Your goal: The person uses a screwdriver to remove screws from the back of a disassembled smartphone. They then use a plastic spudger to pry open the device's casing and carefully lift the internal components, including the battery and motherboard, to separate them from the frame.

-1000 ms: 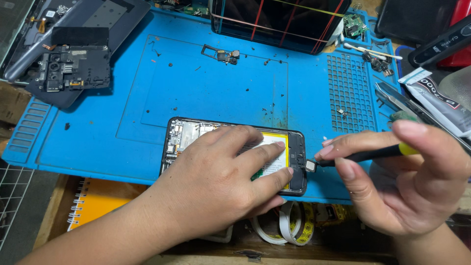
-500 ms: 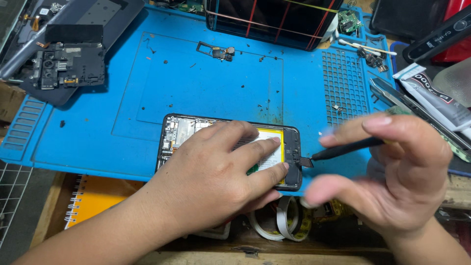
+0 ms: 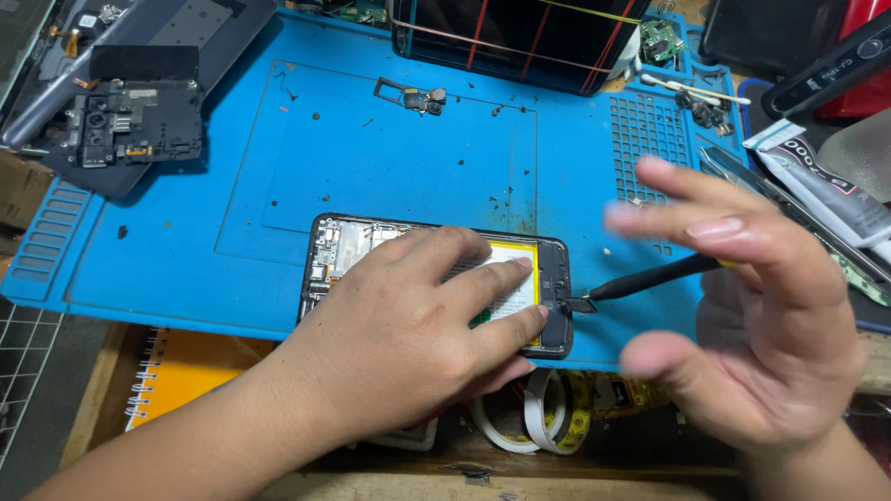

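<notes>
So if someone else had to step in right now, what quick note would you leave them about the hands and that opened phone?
Left hand: pressed flat on the opened phone, pinning it to the blue mat.
Right hand: blurred, fingers spread wide, loosely gripping a thin black tool whose tip sits at the phone's right end by a small black part.
Done: back cover is off; the yellow-edged battery and inner boards are exposed. A removed dark cover piece lies at the mat's upper left.
Left: the small part at the tool tip has not come clear of the phone.

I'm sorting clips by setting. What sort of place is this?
Most likely a phone repair bench: an opened phone lies on a blue repair mat, with a removed phone back cover nearby.
</notes>
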